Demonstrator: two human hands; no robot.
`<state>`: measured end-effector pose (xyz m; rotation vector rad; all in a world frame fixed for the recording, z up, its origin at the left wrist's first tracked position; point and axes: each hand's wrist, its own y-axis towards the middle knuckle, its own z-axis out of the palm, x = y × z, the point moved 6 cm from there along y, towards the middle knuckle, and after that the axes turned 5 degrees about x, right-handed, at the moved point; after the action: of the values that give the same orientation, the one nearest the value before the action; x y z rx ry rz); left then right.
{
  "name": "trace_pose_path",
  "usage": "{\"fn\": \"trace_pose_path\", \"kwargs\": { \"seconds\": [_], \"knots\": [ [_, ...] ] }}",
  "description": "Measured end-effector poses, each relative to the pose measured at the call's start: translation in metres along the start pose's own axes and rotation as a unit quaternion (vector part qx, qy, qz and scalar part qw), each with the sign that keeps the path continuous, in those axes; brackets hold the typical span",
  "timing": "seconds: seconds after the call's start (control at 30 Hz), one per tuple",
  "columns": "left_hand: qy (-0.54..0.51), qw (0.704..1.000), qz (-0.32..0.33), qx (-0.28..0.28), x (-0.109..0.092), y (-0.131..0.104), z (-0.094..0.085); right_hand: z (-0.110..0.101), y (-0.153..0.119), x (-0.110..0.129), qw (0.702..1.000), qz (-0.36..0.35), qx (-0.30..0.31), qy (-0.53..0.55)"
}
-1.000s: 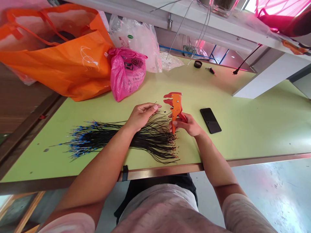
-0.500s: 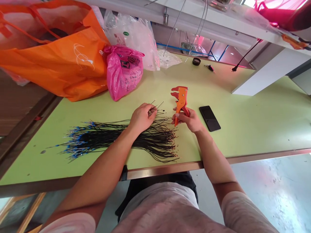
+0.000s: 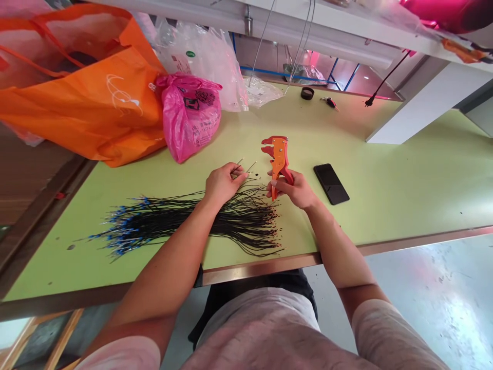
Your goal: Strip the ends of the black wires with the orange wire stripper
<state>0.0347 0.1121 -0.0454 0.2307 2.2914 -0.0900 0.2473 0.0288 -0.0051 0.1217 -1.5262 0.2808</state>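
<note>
Two hands busy: your left hand (image 3: 222, 183) pinches wire ends (image 3: 243, 167) above the bundle (image 3: 192, 223); your right hand (image 3: 295, 189) clenches the orange wire stripper (image 3: 278, 159).

No text, brand or number can be read. The pink bag (image 3: 190, 121) carries black printing, too blurred to decipher. The orange bag (image 3: 96, 97) bears a white swirl emblem without letters. The clear plastic bag (image 3: 208, 61) carries a small green round sticker and a red-printed label, both illegible.

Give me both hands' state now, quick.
Left hand: closed, pinching thin black wires.
Right hand: closed around orange plastic wire stripper.
</note>
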Motion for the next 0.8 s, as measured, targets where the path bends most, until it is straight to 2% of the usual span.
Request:
{"fn": "trace_pose_path", "kwargs": {
  "seconds": [0.1,0.2,0.37,0.47,0.6,0.7,0.8],
  "knots": [
    [0.004,1.000,-0.005,0.011,0.001,0.002,0.003,0.001,0.000,0.001,1.000,0.005,0.002,0.002],
    [-0.013,1.000,0.017,-0.005,0.003,0.002,-0.001,-0.001,0.000,0.001,1.000,0.005,-0.001,0.002],
    [-0.109,0.993,0.033,-0.002,0.004,-0.002,-0.010,-0.003,-0.002,-0.004,0.999,0.036,0.033,0.003],
    [-0.199,0.979,0.038,0.003,-0.003,-0.007,-0.015,-0.001,-0.002,-0.010,0.996,0.063,0.057,0.006],
    [-0.317,0.946,0.024,0.054,-0.018,-0.013,-0.012,0.000,-0.001,-0.013,0.995,0.070,0.070,0.002],
    [-0.364,0.928,0.020,0.076,-0.025,-0.017,-0.009,0.000,-0.001,-0.011,0.996,0.065,0.068,-0.003],
    [-0.377,0.923,0.029,0.071,-0.027,-0.018,-0.011,0.000,-0.001,-0.010,0.996,0.068,0.065,-0.005]
  ]
}}
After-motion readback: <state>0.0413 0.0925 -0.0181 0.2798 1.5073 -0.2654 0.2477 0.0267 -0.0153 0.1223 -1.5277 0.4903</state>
